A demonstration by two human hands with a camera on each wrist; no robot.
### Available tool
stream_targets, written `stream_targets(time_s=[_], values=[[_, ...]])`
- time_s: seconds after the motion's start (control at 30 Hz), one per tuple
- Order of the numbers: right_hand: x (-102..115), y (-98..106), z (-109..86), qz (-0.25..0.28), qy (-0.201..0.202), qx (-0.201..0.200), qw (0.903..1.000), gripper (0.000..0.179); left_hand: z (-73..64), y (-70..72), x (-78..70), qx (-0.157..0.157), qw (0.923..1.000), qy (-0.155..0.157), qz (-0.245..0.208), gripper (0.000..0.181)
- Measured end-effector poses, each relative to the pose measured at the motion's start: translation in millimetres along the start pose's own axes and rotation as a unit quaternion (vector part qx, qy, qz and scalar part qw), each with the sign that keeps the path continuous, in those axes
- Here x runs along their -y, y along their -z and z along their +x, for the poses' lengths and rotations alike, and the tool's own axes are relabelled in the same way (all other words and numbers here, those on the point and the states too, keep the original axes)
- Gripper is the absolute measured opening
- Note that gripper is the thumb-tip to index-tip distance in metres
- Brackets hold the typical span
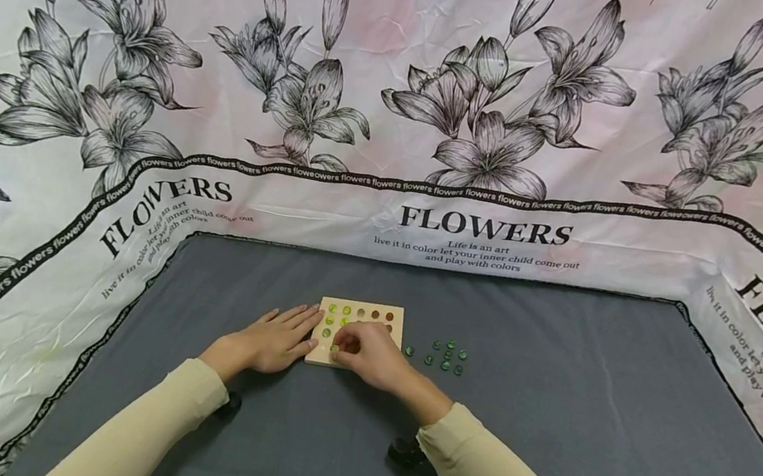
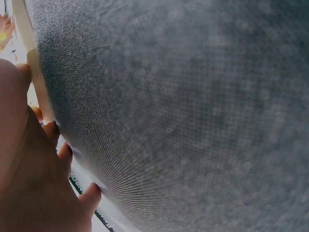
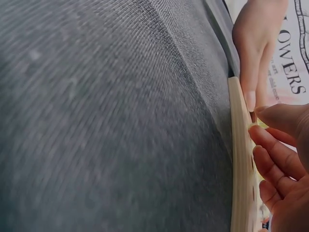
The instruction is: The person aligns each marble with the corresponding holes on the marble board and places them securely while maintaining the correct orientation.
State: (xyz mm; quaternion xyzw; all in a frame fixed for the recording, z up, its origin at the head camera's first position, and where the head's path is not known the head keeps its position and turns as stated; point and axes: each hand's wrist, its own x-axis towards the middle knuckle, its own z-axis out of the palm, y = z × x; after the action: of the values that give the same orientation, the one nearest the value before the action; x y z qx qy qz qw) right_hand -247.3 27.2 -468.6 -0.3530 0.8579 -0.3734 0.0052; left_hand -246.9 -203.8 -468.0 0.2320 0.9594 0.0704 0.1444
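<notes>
A light wooden board (image 1: 400, 314) with rows of round holes lies on the grey cloth. Yellow-green marbles (image 1: 331, 320) sit in holes on its left side. My right hand (image 1: 373, 353) is over the front left of the board, pinching a yellow-green marble (image 1: 334, 348) between thumb and forefinger. In the right wrist view the pinching fingertips (image 3: 260, 110) are right at the board's top face. My left hand (image 1: 269, 341) lies flat with fingers spread, its fingertips and thumb at the board's left edge.
To the right of the board, several dark green marbles (image 1: 448, 355) lie loose on the grey cloth (image 1: 546, 434). A white flower-printed sheet (image 1: 325, 212) rises behind and at both sides. Black devices (image 1: 406, 453) sit under both wrists.
</notes>
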Motion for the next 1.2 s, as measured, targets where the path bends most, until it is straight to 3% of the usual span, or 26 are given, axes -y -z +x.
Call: stream_targets(time_s=[0.7, 0.93, 1.2], values=[[5, -19, 16.9, -0.048, -0.038, -0.012, 0.9981, 0.007, -4.4, 8.1, -6.5, 0.003, 1.0, -0.002, 0.001, 0.062], [6, -18, 14.9, -0.046, -0.038, -0.009, 0.9981, 0.01, -4.5, 7.7, -7.5, 0.004, 1.0, -0.004, 0.0, 0.062], [10, -6, 4.1, -0.048, -0.028, 0.013, 0.9984, 0.023, 2.2, -2.2, 2.8, -0.003, 1.0, -0.002, -0.002, 0.064]])
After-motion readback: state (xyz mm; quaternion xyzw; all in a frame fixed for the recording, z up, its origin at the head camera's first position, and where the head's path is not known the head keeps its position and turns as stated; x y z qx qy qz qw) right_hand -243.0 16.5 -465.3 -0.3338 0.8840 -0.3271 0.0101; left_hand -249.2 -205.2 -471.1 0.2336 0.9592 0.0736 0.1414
